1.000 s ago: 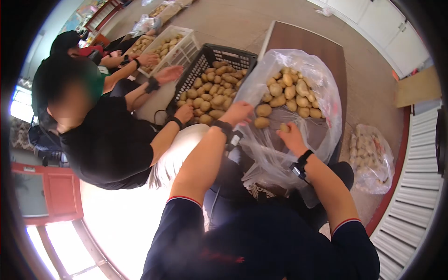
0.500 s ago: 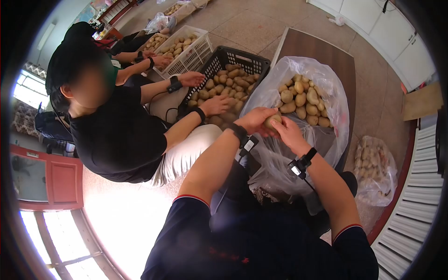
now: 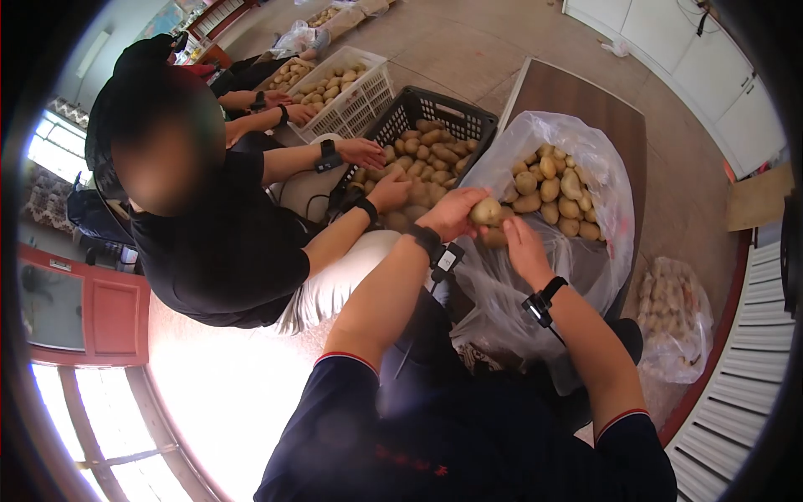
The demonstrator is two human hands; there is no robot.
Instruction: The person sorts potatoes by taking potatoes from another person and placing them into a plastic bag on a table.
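My left hand (image 3: 452, 213) is closed around a pale tan potato (image 3: 484, 211), held up at the near edge of a clear plastic bag (image 3: 615, 142). Just to its right is my right hand (image 3: 527, 251), with fingers stretched out toward the potato. Between the hands, a browner rounded shape (image 3: 494, 238), which looks like another potato, sits below the held one; whether the right hand touches it I cannot tell. Inside the bag lies a heap of potatoes (image 3: 549, 189). Each of my wrists has a dark band with a small device.
At left, a co-worker in black reaches into a black crate (image 3: 468, 117) of potatoes. Beyond, another person's hands are at a white crate (image 3: 372, 92) of potatoes. A brown board (image 3: 577, 88) lies beneath the bag. A filled plastic bag (image 3: 673, 318) stands on the right.
My right hand has come away from the potato slightly, down and to the right. The potato stays in my left hand and shows more fully. The view has shifted a little.
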